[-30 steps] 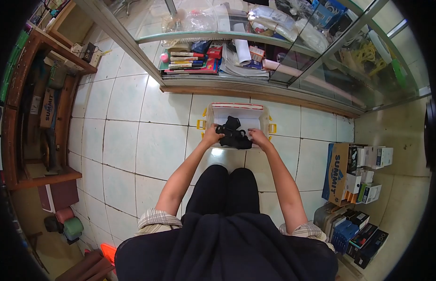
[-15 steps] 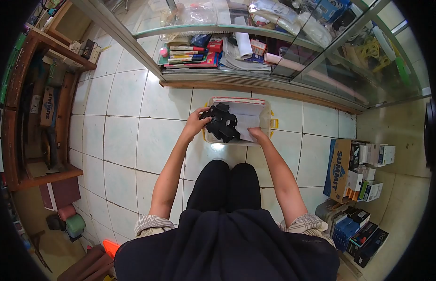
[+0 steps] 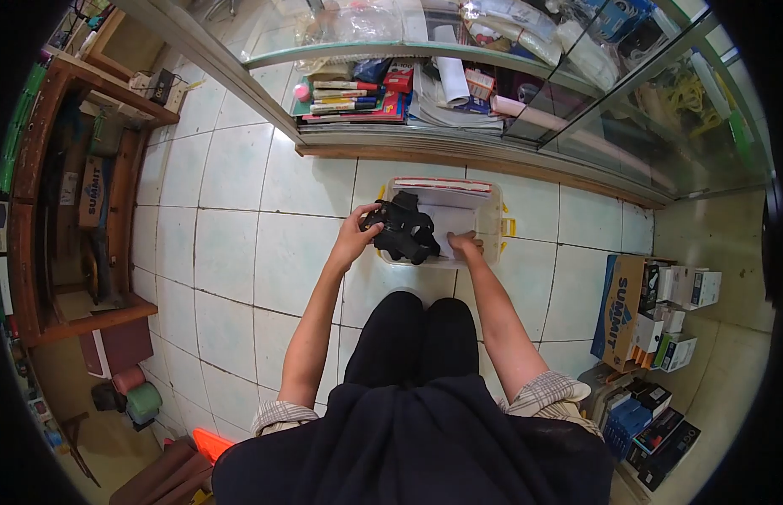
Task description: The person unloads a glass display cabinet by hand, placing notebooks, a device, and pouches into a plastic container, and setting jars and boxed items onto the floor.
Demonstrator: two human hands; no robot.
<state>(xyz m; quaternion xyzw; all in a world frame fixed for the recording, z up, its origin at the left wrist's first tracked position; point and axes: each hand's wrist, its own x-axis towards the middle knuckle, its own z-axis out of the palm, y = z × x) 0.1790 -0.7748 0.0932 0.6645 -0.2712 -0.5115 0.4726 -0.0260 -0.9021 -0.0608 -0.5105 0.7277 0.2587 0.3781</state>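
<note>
My two hands at a plastic box, seen from above. Its far edge lies near the wooden base of the glass cabinet; its near edge faces my legs, with floor between. To the left, a broad stretch of tiled floor gives room as far as the wooden cabinet; to the right, a narrower stretch reaches a cardboard box.

Counted: one black strapped bundle, at the left side of the plastic box and overlapping its left rim in this view; one red-edged stack along the far wall; one yellow latch plainly visible on the right side. My left hand grips the bundle by its left edge, thumb nearest me. My right hand reaches inside over white paper; the fingers are small and partly hidden, so I cannot tell whether they pinch it.
</note>
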